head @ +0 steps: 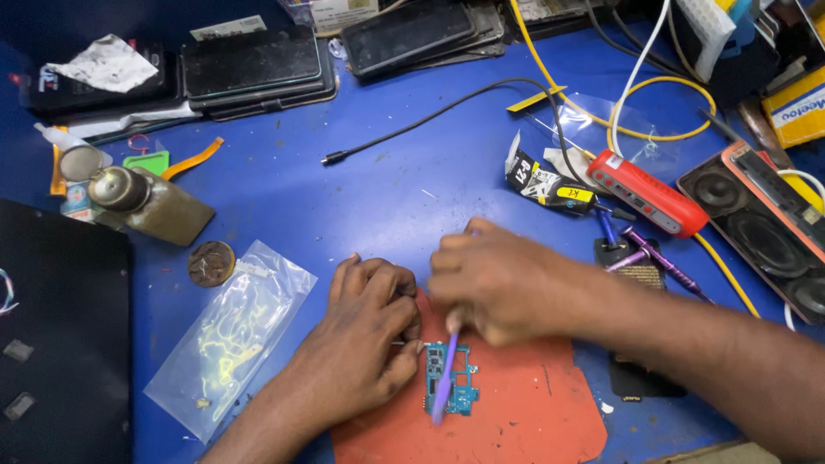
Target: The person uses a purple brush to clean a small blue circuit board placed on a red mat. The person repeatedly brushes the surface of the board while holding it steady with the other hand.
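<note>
Two bare forearms enter from the lower edge of the frame, one from the lower left, the other from the lower right. No sleeves, gloves, rings, watch or bracelets show on either. The left hand (365, 322) and right hand (498, 288) have short, unpainted nails.

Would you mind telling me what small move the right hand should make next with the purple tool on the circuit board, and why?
Probably a short, gentle stroke along the circuit board. The right hand holds the purple tool with its tip low on the board, the left hand steadies the board's left edge on the red mat, and the board's lower right part lies uncovered.
</note>
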